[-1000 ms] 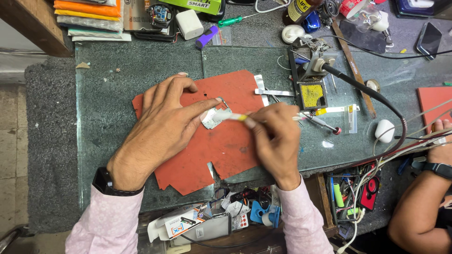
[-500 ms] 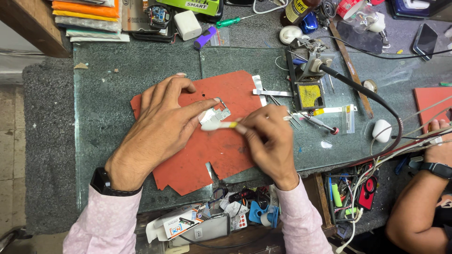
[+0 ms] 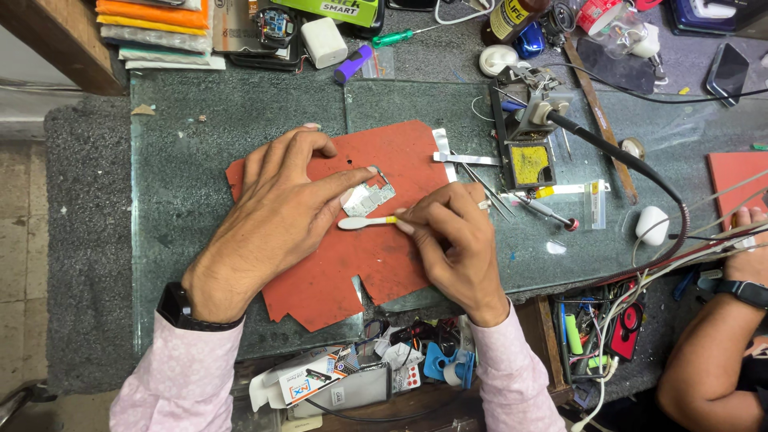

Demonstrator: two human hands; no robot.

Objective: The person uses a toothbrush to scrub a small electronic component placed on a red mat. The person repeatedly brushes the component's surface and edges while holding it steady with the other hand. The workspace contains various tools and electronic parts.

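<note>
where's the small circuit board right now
In the head view, the small silver circuit board lies on the red mat at centre, pinned under the left hand, just above the white brush in the right hand.

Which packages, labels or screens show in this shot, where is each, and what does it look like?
Green box: top edge, flat, bright green with white lettering.
Bottle: top, dark with a yellow label.
Phone: top right, dark screen, lying flat.
Small carton: bottom shelf, white with blue and orange print.
</note>
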